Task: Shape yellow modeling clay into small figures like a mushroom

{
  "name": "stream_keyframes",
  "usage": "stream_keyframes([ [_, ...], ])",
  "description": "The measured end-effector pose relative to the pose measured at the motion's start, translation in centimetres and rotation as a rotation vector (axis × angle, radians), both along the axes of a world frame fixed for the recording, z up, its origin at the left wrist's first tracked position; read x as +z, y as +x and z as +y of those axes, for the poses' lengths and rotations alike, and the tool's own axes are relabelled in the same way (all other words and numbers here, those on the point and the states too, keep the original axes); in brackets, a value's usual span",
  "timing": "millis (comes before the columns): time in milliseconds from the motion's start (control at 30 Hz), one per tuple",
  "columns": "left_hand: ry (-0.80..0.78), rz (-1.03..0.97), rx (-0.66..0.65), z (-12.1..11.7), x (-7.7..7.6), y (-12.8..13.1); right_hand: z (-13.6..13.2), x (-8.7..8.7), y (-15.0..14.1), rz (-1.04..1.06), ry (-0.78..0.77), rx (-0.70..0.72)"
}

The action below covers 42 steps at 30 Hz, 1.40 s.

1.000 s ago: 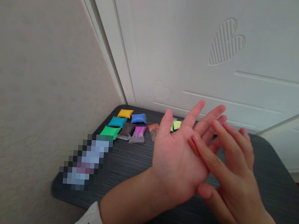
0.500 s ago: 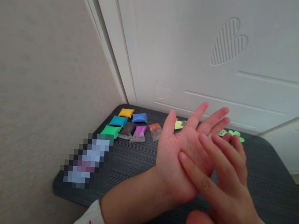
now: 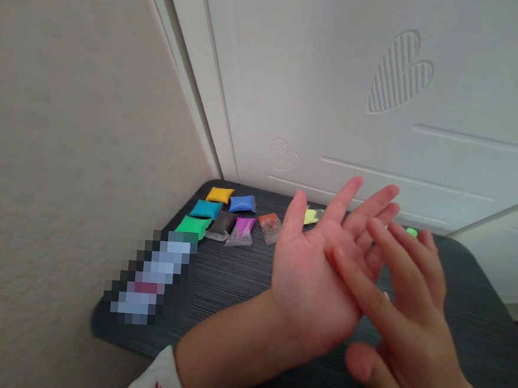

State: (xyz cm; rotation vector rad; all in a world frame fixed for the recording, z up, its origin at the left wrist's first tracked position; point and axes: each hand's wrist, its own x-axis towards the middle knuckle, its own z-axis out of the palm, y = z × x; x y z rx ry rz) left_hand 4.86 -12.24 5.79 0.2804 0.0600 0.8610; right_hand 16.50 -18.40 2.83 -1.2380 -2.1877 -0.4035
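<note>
White panelling (image 3: 294,72), carved with striped hearts, is rising behind a dark table (image 3: 226,280), and a beige wall (image 3: 67,145) is filling the left of the frame. Right of centre, the left hand (image 3: 314,292) is being held palm up, its fingers spread and closed on nothing. A small orange piece (image 3: 329,255), mostly hidden, is being pressed against that palm by the index fingertip of the right hand (image 3: 418,323). The right hand is being kept open above the palm, its fingers loosely parted and the piece not being pinched.

Left of centre on the table, yellow (image 3: 220,195), blue (image 3: 242,203), teal (image 3: 205,209), green (image 3: 193,227), dark (image 3: 222,224) and purple packets (image 3: 242,228) are being kept close together. An orange packet (image 3: 269,225) is lying to their right, and a pale yellow packet (image 3: 311,216) is being partly covered by the left hand. Bright green bits (image 3: 411,232) are showing behind the right fingers. At lower left, one area is being obscured by pixelation.
</note>
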Motion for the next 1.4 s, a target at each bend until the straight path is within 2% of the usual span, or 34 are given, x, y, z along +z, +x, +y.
stream_keyframes([
  [100, -0.005, 0.003, 0.004, -0.07, 0.07, 0.02, -0.07, 0.0, -0.07, -0.021, 0.021, 0.06],
  [233, -0.028, 0.005, 0.004, -0.18, 0.21, -0.03, 0.11, -0.13, -0.06, 0.02, 0.009, -0.027],
  [400, -0.025, 0.016, 0.011, -0.21, 0.23, -0.1, -0.03, -0.24, -0.18, -0.021, 0.017, 0.057],
  [533, -0.026, 0.009, -0.008, -0.12, 0.08, -0.05, -0.04, -0.12, -0.04, 0.019, -0.002, -0.022],
  [700, -0.004, -0.006, 0.005, -0.05, 0.03, 0.02, -0.07, -0.01, -0.16, -0.032, 0.017, 0.076],
  [833, -0.016, 0.015, -0.003, -0.02, 0.02, -0.04, 0.04, -0.04, -0.17, 0.013, -0.005, -0.006],
  [1000, -0.018, 0.004, -0.026, 0.09, -0.09, 0.0, -0.06, -0.09, -0.22, -0.016, 0.004, 0.084],
  [1133, -0.025, -0.029, -0.032, 0.03, -0.27, 0.0, 0.05, -0.03, -0.09, 0.029, -0.02, -0.017],
  [1300, -0.025, -0.036, -0.051, 0.18, -0.37, 0.02, 0.12, -0.06, -0.19, -0.038, -0.003, 0.092],
  [1400, -0.031, -0.031, -0.045, 0.14, -0.37, 0.01, 0.12, -0.11, -0.02, -0.009, -0.01, 0.011],
])
